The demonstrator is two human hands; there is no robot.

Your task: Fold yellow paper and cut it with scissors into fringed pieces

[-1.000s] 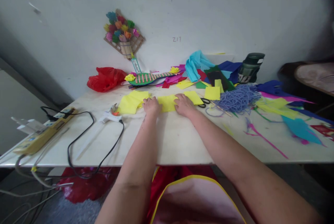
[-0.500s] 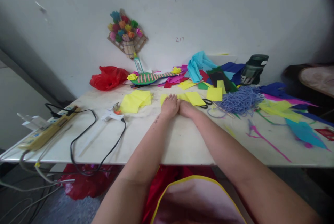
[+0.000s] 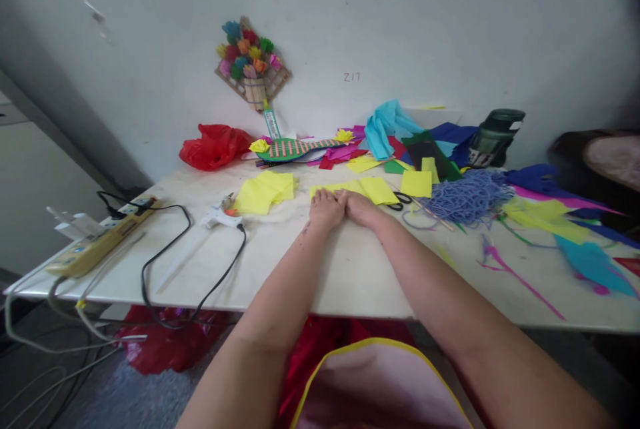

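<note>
My left hand (image 3: 326, 208) and my right hand (image 3: 357, 207) lie side by side, touching, on a folded yellow paper sheet (image 3: 367, 189) in the middle of the white table (image 3: 345, 262). The fingers of both press flat on the paper's near edge; most of the sheet under them is hidden. A stack of yellow paper sheets (image 3: 264, 191) lies to the left of my left hand. Black-handled scissors (image 3: 400, 199) rest just right of the folded sheet. Another yellow square (image 3: 417, 183) sits further right.
A glue gun (image 3: 220, 217) with a black cord lies left of the papers, beside a yellow power strip (image 3: 97, 242). Purple yarn (image 3: 465, 195), coloured paper scraps, a dark bottle (image 3: 494, 137) and a red bag (image 3: 215, 145) crowd the back. A paper flower craft (image 3: 250, 62) hangs on the wall.
My hands were apart on a flat yellow sheet; they have slid together at its middle, and the sheet now looks folded narrower. The view has shifted slightly.
</note>
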